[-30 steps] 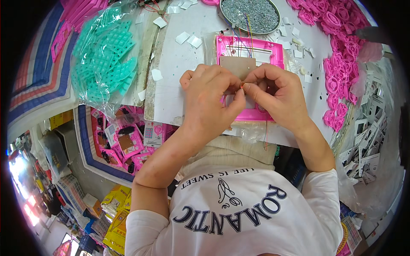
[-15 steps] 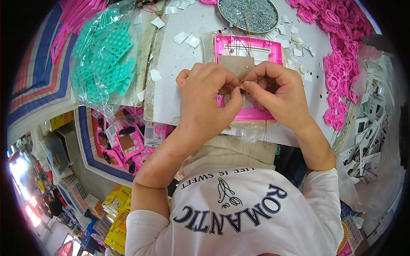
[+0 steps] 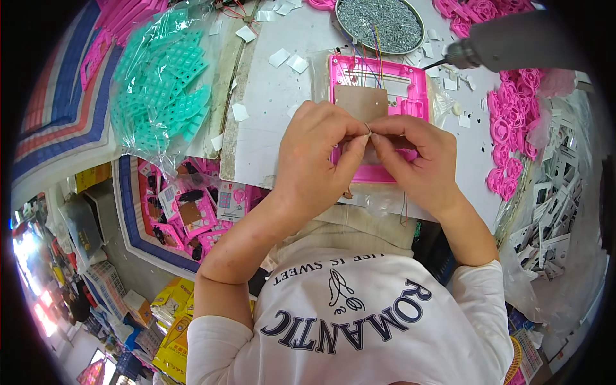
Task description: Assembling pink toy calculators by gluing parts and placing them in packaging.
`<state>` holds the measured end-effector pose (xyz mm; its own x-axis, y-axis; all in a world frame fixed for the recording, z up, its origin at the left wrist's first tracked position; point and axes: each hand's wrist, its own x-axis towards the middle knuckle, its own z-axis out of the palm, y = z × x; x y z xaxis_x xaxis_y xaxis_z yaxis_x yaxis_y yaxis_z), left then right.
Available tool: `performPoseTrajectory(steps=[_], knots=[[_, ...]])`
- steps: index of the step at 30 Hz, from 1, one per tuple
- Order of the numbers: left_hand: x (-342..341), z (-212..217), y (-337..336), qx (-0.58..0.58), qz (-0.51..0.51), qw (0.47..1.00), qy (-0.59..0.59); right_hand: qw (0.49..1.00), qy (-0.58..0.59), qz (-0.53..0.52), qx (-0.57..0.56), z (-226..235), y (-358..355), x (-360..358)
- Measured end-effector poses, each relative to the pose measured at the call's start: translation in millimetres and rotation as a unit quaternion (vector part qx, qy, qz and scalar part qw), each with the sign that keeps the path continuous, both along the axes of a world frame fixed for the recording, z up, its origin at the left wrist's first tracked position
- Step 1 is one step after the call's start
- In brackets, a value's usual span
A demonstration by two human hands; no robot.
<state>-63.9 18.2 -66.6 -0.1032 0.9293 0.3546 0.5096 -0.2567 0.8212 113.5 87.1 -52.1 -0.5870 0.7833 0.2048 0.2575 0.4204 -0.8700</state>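
My left hand (image 3: 321,154) and my right hand (image 3: 417,154) meet over a pink plastic casing (image 3: 378,174), fingertips pinched together. Between them is a thin, wire-like strand (image 3: 369,131), too small to make out fully. Just beyond the fingers a brown board (image 3: 361,98) lies in the casing, with several thin coloured wires (image 3: 377,48) running up from its far side. My hands hide the casing's middle.
A grey powered screwdriver (image 3: 507,46) juts in from the upper right, its bit near the casing. A round tray of screws (image 3: 380,25) stands beyond. Bagged turquoise keypads (image 3: 160,90) lie left; pink rings (image 3: 507,128) and white parts (image 3: 552,205) lie right.
My fingertips have drawn closer together over the casing. The screwdriver has come further into view from the right. Casing, tray and table appear shifted slightly right in the picture.
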Motion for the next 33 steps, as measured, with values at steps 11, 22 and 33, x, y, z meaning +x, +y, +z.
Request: performPoseTrajectory(steps=[11, 22, 33], knots=[[-31.9, 28.7, 19.3, -0.395, -0.112, 0.855, -0.318, 0.947, -0.051, 0.106, 0.300, -4.5, -2.5, 2.8], [-27.0, 8.2, 12.6, -0.070, -0.155, 0.982, 0.086, 0.926, -0.124, 0.116, 0.338, -10.1, -7.6, 0.0], [-51.7, -0.1, 41.6, 0.042, 0.131, 0.989, 0.049, 0.939, -0.188, 0.184, 0.222, 10.8, -10.0, 1.8]])
